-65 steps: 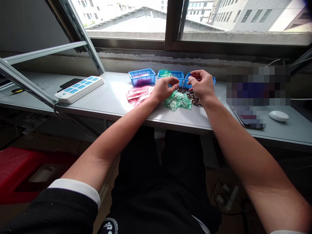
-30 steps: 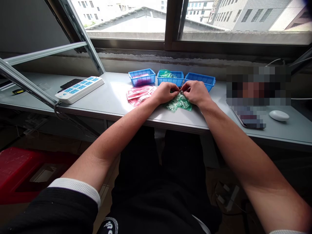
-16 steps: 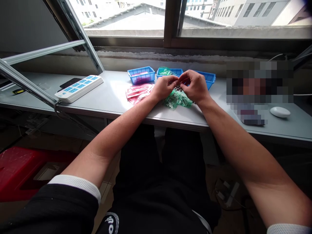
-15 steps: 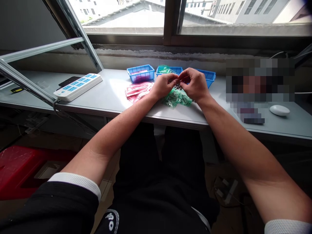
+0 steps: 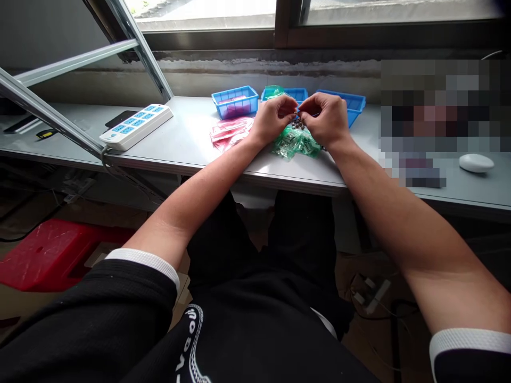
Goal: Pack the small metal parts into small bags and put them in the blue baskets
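Observation:
My left hand (image 5: 274,118) and my right hand (image 5: 328,118) meet above the desk, fingertips pinched close together. Whatever lies between the fingers is too small to make out. Just below them is a heap of green plastic bags (image 5: 293,144) with small shiny metal pieces, and some dark small parts (image 5: 298,123) show at its top. Pink plastic bags (image 5: 229,132) lie flat to the left of my left hand. Behind the hands stand a middle blue basket (image 5: 297,94) with green plastic in it and a right blue basket (image 5: 355,103), partly hidden by my right hand.
A left blue basket (image 5: 243,101) holds pink bags. Further left on the desk (image 5: 187,146) are a white power strip (image 5: 138,127) and a metal frame (image 5: 154,69). A white mouse (image 5: 476,163) lies at right, beside a blurred-out area. A red stool (image 5: 59,255) stands below.
The view has tilted down, so the window shows less. My hands stay together over the green bags, with their fingertips slightly shifted and the small dark parts more visible.

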Available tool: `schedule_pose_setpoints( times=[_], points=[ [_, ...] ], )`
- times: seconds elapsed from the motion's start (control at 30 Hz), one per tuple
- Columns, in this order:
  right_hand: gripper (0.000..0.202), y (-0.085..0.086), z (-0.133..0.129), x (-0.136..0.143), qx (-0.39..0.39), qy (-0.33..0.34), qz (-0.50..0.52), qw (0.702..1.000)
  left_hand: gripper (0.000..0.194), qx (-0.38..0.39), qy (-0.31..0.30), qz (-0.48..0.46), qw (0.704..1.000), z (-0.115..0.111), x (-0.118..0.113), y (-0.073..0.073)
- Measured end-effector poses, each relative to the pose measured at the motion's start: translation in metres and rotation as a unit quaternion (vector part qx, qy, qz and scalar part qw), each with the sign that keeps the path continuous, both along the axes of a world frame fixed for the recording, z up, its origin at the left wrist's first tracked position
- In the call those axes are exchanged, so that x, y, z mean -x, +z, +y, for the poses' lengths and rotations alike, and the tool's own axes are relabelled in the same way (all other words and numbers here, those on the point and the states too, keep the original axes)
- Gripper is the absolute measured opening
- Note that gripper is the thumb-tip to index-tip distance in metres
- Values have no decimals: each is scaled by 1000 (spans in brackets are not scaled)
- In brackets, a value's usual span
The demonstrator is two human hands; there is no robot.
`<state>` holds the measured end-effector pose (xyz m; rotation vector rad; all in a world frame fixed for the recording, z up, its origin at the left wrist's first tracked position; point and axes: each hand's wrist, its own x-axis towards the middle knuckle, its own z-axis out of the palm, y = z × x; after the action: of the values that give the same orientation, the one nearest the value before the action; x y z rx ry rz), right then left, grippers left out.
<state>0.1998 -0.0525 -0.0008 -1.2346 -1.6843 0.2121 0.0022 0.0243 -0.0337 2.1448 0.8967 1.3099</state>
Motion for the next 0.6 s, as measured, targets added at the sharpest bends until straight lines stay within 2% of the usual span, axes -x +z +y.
schedule_pose_setpoints(
  times=[0.07,0.17,0.37,0.43,0.53,0.6],
  points=[
    [38,1,-3,-1,12,-4,-3,1000,26,7,-5,-7,1000,-3,-1,1],
    [21,4,-10,-2,48,4,-21,999,36,18,-22,-31,999,-7,-1,3],
    [33,7,-14,-2,66,23,-66,995,59,14,-39,-96,995,-13,2,3],
    [30,6,-12,-2,52,15,-69,996,54,17,-32,-89,995,-16,2,5],
    [27,7,-12,-1,51,2,-67,996,36,34,18,-41,998,-20,3,10],
    [25,8,-13,0,52,-8,-57,997,25,20,25,-22,999,-23,3,13]
  ],
)
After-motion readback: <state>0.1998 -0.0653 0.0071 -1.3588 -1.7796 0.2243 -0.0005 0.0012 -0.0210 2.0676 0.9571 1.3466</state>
